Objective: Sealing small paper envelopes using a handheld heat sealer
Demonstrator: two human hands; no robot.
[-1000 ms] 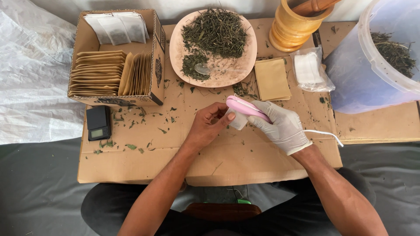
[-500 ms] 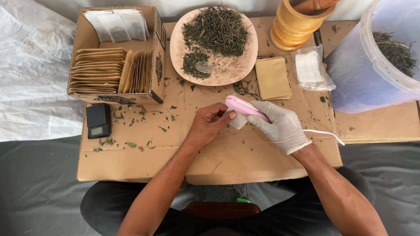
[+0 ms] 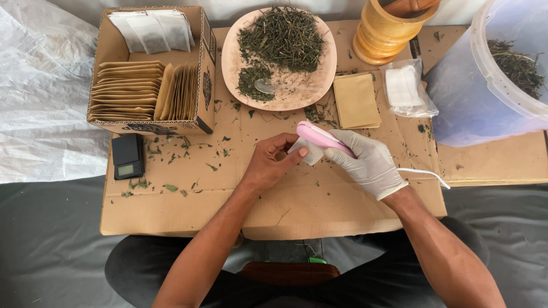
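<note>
Sealing is looking underway: the gloved right hand (image 3: 368, 162) is closing around a pink sealer (image 3: 322, 139), clamping a small white sachet (image 3: 308, 153) that the bare left hand (image 3: 273, 162) is pinching at the desk's (image 3: 188, 208) middle. Finished sachets are filling the cardboard box (image 3: 149, 68) (far-left corner); loose herbs (image 3: 282, 40) are waiting on the plate (image 3: 233, 60).

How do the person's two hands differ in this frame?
The right hand wears a pale glove; the left hand is bare. The right hand grips a pink sealer with a white cord; the left hand pinches a small white sachet at the sealer's tip. Both meet above the cardboard, in front of the plate of dried leaves.
</note>
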